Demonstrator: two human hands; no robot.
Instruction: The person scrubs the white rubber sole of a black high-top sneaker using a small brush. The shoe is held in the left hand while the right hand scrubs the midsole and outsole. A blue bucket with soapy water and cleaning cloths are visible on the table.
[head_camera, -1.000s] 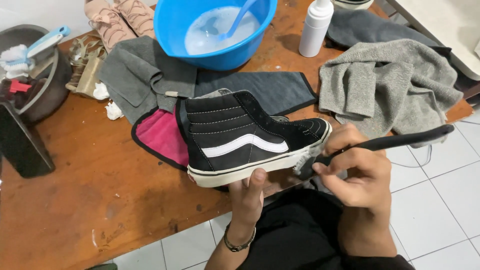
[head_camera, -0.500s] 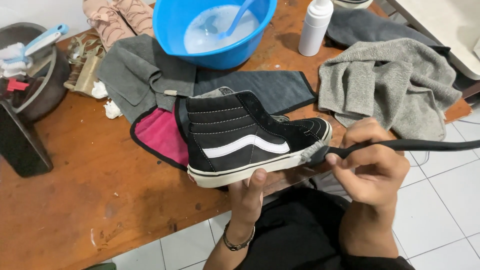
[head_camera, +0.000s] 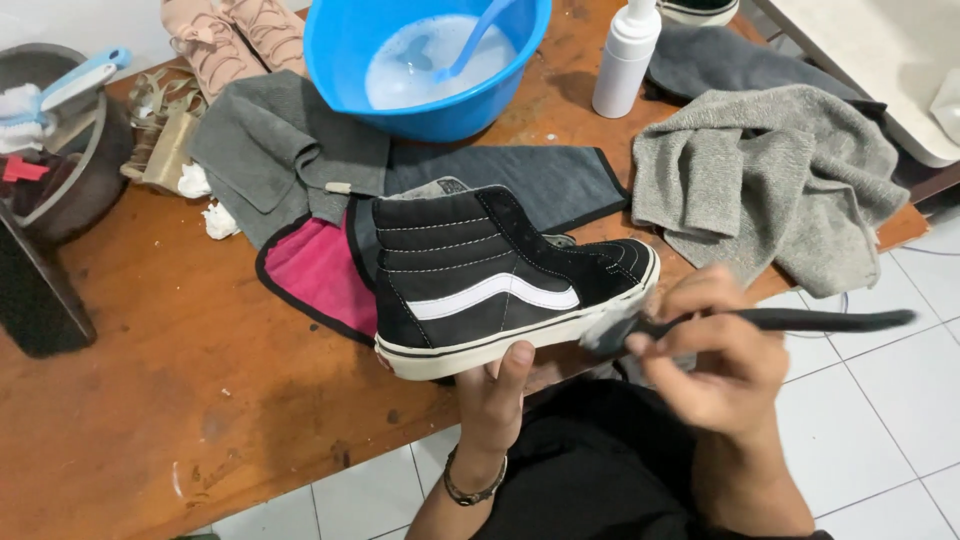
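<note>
While the head view looks straight down, the left hand (head_camera: 495, 395) comes up from below the black high-top shoe (head_camera: 500, 275), its grip closed around the pale sole, thumb pressed against the sole's edge. That shoe, with its white side stripe, is held level just above the near edge of the wooden worktop (head_camera: 170, 370), toe pointing to the right. Over at the toe, the right hand (head_camera: 715, 355) has its grip wrapped tight on a dark-handled brush (head_camera: 770, 321); the handle runs out to the right, and the blurred brush head meets the sole at the toe. Behind the shoe lies a pink cloth with a black border (head_camera: 320, 272), touching a dark grey cloth (head_camera: 280, 150) and a blue-grey one (head_camera: 520, 175). Further back sits a blue basin (head_camera: 350, 50) of soapy water with a blue handle leaning in it. Just right of it stands a white pump bottle (head_camera: 625, 55), and a crumpled light grey towel (head_camera: 770, 180) covers the right end. At the far left, a dark round bowl (head_camera: 95, 170) holds a light blue brush (head_camera: 75, 80).
</note>
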